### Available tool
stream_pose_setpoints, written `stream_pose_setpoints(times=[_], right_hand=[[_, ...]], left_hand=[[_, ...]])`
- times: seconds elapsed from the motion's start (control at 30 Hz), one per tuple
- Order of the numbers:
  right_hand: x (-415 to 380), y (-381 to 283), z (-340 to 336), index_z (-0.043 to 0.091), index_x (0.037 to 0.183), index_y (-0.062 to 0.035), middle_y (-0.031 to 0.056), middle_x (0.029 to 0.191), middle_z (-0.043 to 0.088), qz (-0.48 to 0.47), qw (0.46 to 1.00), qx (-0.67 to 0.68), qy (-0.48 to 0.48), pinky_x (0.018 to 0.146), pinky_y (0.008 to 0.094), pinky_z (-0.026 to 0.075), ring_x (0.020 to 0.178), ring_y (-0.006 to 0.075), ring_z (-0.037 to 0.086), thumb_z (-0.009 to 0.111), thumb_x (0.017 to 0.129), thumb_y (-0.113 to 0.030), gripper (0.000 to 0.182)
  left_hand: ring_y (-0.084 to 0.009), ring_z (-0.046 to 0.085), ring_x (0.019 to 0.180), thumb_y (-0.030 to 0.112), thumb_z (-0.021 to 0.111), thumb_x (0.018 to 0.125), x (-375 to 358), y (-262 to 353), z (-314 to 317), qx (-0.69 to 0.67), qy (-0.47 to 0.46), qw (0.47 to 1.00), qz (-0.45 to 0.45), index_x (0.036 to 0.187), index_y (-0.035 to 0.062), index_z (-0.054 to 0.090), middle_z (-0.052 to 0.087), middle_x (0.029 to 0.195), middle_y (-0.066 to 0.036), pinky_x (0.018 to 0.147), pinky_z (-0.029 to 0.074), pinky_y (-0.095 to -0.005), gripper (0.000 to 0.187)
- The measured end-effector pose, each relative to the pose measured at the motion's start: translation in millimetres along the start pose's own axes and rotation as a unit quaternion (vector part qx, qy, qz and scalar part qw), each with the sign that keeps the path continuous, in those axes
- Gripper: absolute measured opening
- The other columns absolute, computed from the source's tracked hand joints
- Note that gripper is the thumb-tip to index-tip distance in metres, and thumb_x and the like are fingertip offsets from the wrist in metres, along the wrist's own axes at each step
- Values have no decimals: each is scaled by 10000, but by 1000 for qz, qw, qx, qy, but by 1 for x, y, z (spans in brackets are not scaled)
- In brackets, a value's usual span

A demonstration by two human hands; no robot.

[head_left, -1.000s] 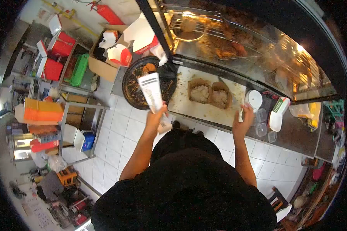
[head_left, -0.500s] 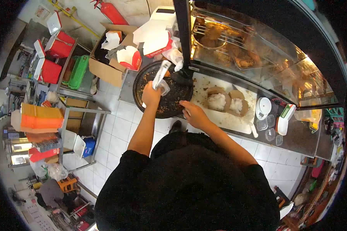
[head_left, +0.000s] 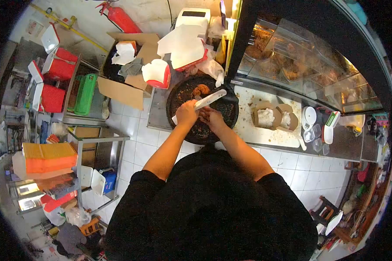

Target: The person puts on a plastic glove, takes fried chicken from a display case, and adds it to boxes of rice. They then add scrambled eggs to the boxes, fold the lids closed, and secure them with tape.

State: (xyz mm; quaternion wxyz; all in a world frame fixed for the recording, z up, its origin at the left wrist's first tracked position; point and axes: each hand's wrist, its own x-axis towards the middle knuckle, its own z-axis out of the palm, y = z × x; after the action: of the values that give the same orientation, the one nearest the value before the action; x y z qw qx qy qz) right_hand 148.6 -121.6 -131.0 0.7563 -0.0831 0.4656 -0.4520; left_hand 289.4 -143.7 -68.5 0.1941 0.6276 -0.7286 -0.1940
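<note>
Left hand point(head_left: 187, 114) stretched over the pan point(head_left: 202, 134), clasping a white slip point(head_left: 211, 99); right hand point(head_left: 211, 118), grip unclear, hovered alongside; carton point(head_left: 156, 74) nearby.

— How does the pan point(head_left: 170, 106) look?
— Like metal, crusted and rough inside. The strip point(head_left: 212, 98) is smooth; paper or plastic, unclear.
— And nearby?
— Board point(head_left: 259, 136) matt; tubs point(head_left: 309, 135) clear, glossy plastic; counter point(head_left: 346, 145) dull metal; carton point(head_left: 119, 92) matt cardboard; shirt point(head_left: 213, 213) matt cloth; tiles point(head_left: 143, 150) glossy.
</note>
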Motion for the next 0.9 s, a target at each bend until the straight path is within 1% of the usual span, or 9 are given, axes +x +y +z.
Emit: stream_pose_setpoints(times=[0.1,0.2,0.3,0.37,0.47,0.53,0.6,0.67,0.9], right_hand=[[-4,-3,-5,640,1176,-86,45,1093,694,-48,998,49,-3,896,375,540,1017,188,667,512,1034,-174,210],[-35,-26,1,601,1305,-94,40,1114,668,-187,927,155,-285,894,320,545,1006,176,665,669,978,-248,368],[-48,-34,0,517,1414,-65,43,1148,639,-245,922,87,-288,815,280,569,981,153,660,662,982,-244,489],[-63,-43,-3,469,1448,-64,35,1159,607,-311,917,-68,-239,809,255,573,1009,125,644,652,987,-248,529],[-86,-72,11,500,1421,-68,105,1201,645,-216,956,-1,-200,761,320,614,962,200,692,603,1007,-419,552],[-91,-88,15,503,1423,-70,132,1236,657,-84,959,155,-221,744,380,632,973,246,713,546,1021,-493,586],[-122,-96,39,498,1434,-75,134,1268,648,-218,956,17,-193,806,397,621,1029,259,701,509,1034,-505,587],[-122,-106,47,470,1470,-79,148,1356,612,-154,934,151,-284,949,418,571,1154,281,655,449,1041,-555,641],[-189,-141,86,370,1541,-77,131,1519,485,-144,919,259,-261,1116,448,444,1344,287,525,422,1075,-426,585]], left_hand=[[-333,683,829,236,779,791,-10,2,-2,-5,49,991,127,1062,158,730,700,997,-81,740,528,-438,286],[-261,662,759,193,778,772,-31,29,-28,-17,61,972,228,967,148,748,688,991,-38,677,494,-382,203],[-253,654,726,192,771,774,-38,46,-44,-76,110,959,248,971,135,748,674,977,-36,664,490,-389,206],[-240,666,764,185,783,757,-36,53,-50,-96,126,955,252,961,147,754,686,946,-26,696,496,-377,209],[-235,677,790,192,801,734,-33,62,-68,-110,126,947,274,965,148,756,704,928,-19,722,498,-367,239],[-231,682,800,207,818,711,-33,67,-77,-103,125,944,289,972,143,757,722,932,-13,735,498,-359,276],[-223,691,807,222,834,691,-31,78,-90,-122,140,934,306,975,128,756,737,949,-23,741,499,-350,309],[-213,693,804,223,840,683,-30,90,-102,-143,152,924,319,979,123,752,744,958,-22,744,494,-341,325],[-219,703,806,198,845,687,-39,124,-133,-233,156,905,319,966,115,741,746,931,-35,733,494,-332,309]])
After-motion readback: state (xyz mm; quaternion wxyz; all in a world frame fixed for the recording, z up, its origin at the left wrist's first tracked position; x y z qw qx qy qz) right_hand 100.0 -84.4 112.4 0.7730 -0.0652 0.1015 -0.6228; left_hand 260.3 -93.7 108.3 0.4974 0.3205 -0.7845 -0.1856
